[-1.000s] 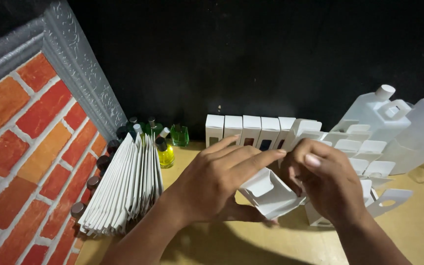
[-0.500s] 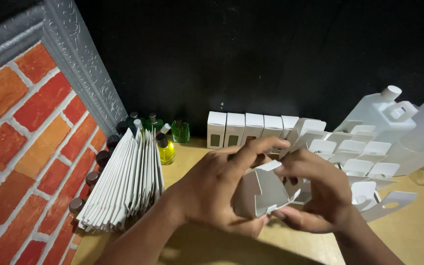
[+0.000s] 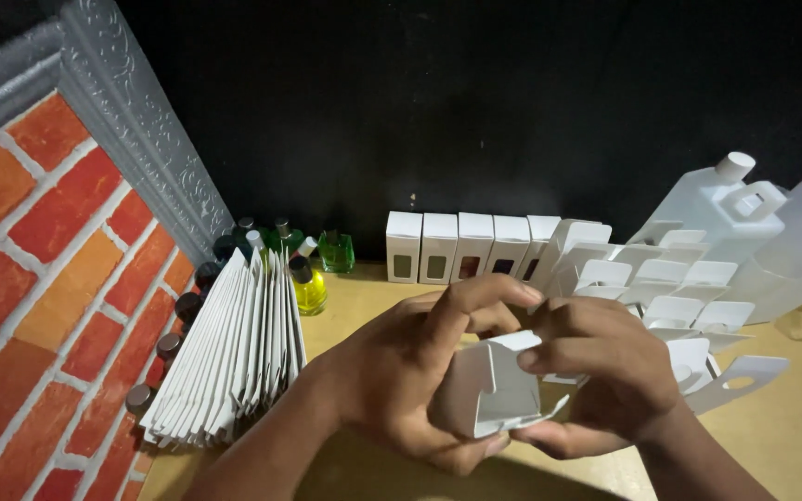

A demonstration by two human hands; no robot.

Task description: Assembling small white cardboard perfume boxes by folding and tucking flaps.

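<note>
Both hands, left hand (image 3: 401,371) and right hand (image 3: 596,371), clamp fingers on a half-folded white carton (image 3: 489,390); finished cartons (image 3: 461,246) line the worktop's (image 3: 791,436) back edge, flat blanks (image 3: 234,353) remain at left.

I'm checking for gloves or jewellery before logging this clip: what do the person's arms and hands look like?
Both are bare. The left hand and right hand wear no gloves, and no rings, watch or bracelet show. No sleeve shows on either forearm within the picture.
</note>
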